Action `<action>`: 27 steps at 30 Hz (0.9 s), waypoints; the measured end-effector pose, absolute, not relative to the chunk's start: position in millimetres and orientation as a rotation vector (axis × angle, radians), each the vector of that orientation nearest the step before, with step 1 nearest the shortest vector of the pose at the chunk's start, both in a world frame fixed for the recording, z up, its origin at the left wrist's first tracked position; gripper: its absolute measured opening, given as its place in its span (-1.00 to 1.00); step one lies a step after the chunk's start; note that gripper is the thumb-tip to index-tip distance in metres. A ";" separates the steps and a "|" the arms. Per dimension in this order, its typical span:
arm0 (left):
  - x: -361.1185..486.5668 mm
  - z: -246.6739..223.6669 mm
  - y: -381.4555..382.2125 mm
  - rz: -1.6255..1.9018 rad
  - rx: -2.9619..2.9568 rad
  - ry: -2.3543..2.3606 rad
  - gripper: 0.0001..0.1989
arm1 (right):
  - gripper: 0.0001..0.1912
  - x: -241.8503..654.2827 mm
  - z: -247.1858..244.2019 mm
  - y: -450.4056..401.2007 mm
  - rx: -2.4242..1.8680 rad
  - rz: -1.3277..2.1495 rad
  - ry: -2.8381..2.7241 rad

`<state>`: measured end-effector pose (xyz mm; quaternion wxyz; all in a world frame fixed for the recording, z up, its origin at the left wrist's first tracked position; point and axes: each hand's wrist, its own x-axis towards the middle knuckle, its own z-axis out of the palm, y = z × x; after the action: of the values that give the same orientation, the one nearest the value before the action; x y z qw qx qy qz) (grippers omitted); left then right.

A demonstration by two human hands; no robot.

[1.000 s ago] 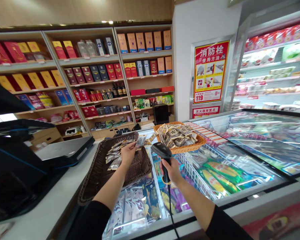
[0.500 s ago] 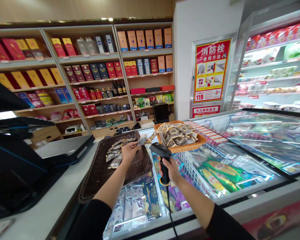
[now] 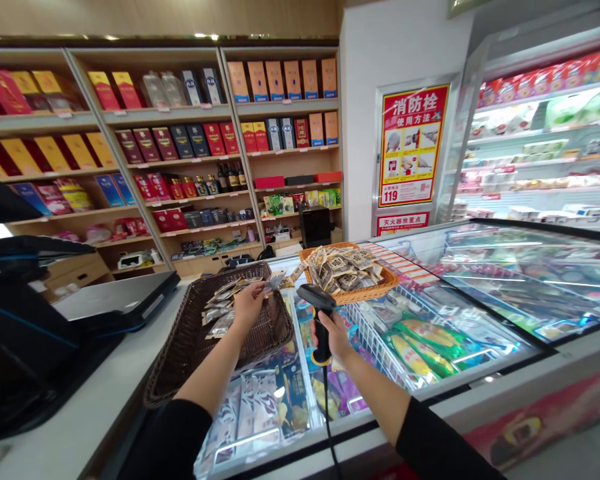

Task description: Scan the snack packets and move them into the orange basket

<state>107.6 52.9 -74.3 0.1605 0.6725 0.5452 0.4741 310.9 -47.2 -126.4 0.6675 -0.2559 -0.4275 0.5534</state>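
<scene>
Over the dark brown wicker basket [image 3: 180, 347], my left hand [image 3: 249, 303] pinches a small clear packet [image 3: 274, 283] between its fingers. Several similar packets [image 3: 223, 310] lie inside that basket. My right hand [image 3: 334, 333] is wrapped round the handle of a black barcode scanner [image 3: 322, 327], whose head points left toward the pinched packet. A cord hangs down from the scanner. Just behind it, an orange wicker basket [image 3: 380, 289] holds a heap of small printed packets [image 3: 344, 267]. Both baskets rest on the glass top of a freezer.
Frozen goods show through the freezer glass [image 3: 470, 320]. A counter [image 3: 105, 373] with a flat scale [image 3: 115, 300] and dark equipment [image 3: 20, 333] stands at the left. Shelves of boxes [image 3: 180, 143] line the back, beside a red fire-hydrant poster [image 3: 413, 147].
The whole view has shifted slightly, so most things sit further left in the picture. My left hand still holds the packet and my right hand the scanner.
</scene>
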 end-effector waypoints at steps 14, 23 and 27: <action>294.8 11.6 113.1 1.008 2.853 1.288 -0.56 | -0.55 438.7 -132.3 -6.0 -0.626 0.831 -0.523; 325.5 -7.2 161.5 0.567 2.690 1.385 -0.56 | -0.60 433.0 -127.8 2.1 -0.630 0.893 -0.477; 301.4 11.0 133.8 0.737 2.656 1.334 -0.54 | -0.63 431.6 -127.9 -6.2 -0.622 0.930 -0.565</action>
<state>301.4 133.8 11.0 0.0397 0.8667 0.4352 0.2406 431.6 -6.2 -127.9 0.8100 -0.2911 -0.2642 0.4352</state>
